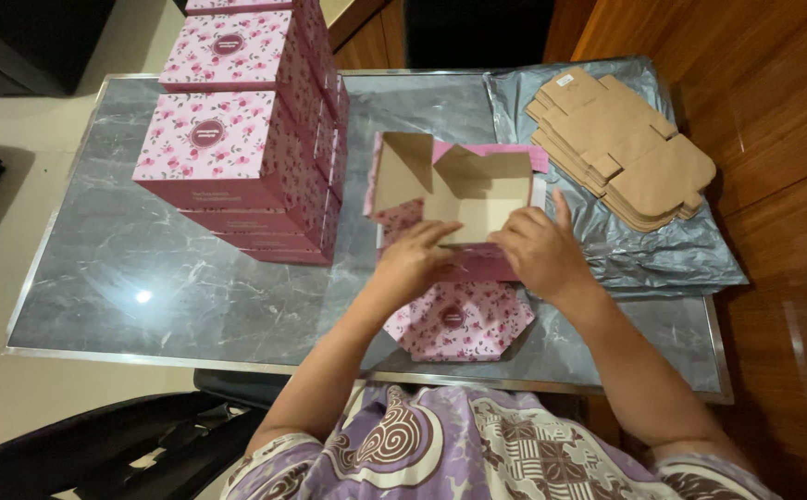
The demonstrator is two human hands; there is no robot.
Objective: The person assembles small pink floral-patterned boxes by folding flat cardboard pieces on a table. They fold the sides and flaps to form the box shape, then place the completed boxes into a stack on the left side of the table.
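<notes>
My left hand [413,261]: fingers curled over the near wall of the half-folded box [464,199], pinching the cardboard edge from above.
My right hand [540,248]: laid on the same near wall, fingers bent and gripping it, thumb sticking up toward the far side.
Half-folded box: thin cardboard, plain brown inside, pink with small flowers outside; it sits in the middle of the table [144,278], walls partly raised, corner flaps leaning inward.
Lid flap [459,322]: lies flat toward me near the table's front edge, floral pink with a dark round label in its middle and angled corners.
Finished boxes [237,139]: square, same floral pink, stacked in rows to my left, each top bearing a dark round label.
Flat blanks [621,148]: a neat pile of unfolded brown cardboard cutouts with tabs, brown side up, to my right.
Plastic wrapper [663,255]: crinkled, silvery grey, spread under the blanks.
Table: glossy grey marble-patterned top with a metal rim.
My sleeves [477,454]: soft purple patterned cloth.
</notes>
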